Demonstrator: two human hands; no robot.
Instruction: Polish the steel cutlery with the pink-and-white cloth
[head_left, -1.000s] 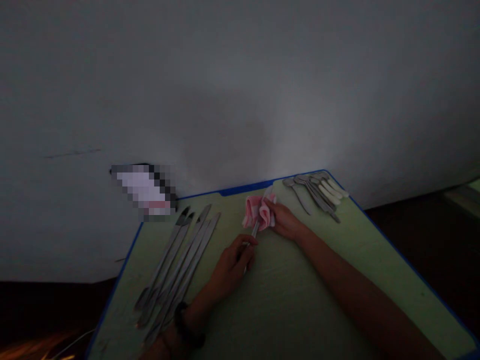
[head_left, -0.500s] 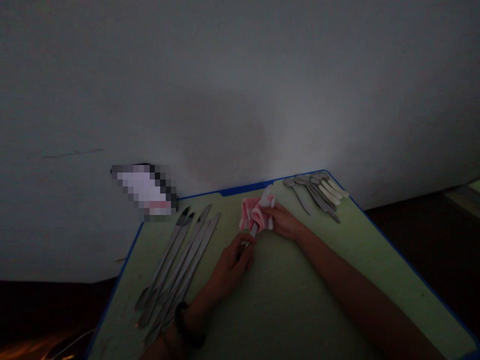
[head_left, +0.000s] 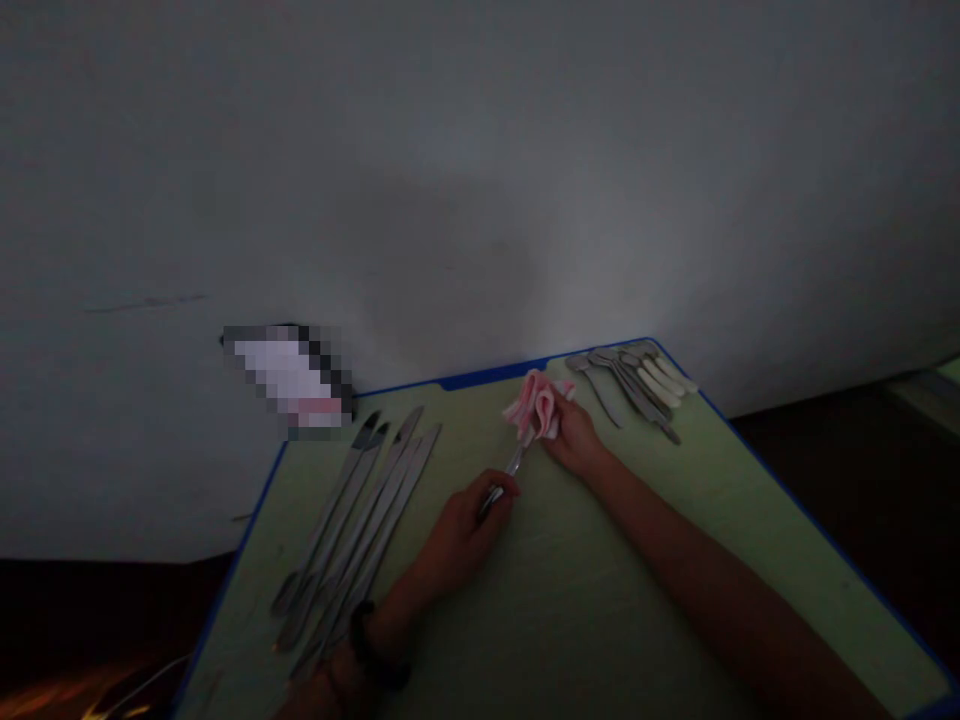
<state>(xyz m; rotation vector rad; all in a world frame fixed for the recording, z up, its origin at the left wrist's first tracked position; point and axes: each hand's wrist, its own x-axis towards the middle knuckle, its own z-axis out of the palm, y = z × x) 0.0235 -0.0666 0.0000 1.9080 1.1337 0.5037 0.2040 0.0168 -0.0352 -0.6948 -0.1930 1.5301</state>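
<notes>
My left hand (head_left: pixel 474 520) is closed around a slim metal piece of cutlery (head_left: pixel 514 461), which points up and away towards the cloth. Its far end meets the cloth's lower edge, and I cannot make out its kind. A pink and white cloth (head_left: pixel 534 408), bunched into folds, is gripped in my right hand (head_left: pixel 574 438), whose fingers are partly behind it. Left of my hands, several long table knives (head_left: pixel 375 520) lie side by side. Beyond my right hand, several metal spoons (head_left: pixel 626 380) are grouped near the far right corner, along with white-handled pieces (head_left: pixel 660 380).
The pale green table (head_left: pixel 600 600) has a blue rim and stands against a grey wall (head_left: pixel 450 200). At its far left corner a blurred-out object with a dark edge (head_left: pixel 289 380) leans by the wall. The room is dim.
The cloth and my right hand have moved slightly right and away along the cutlery, baring more of its metal. My left hand has shifted only a little.
</notes>
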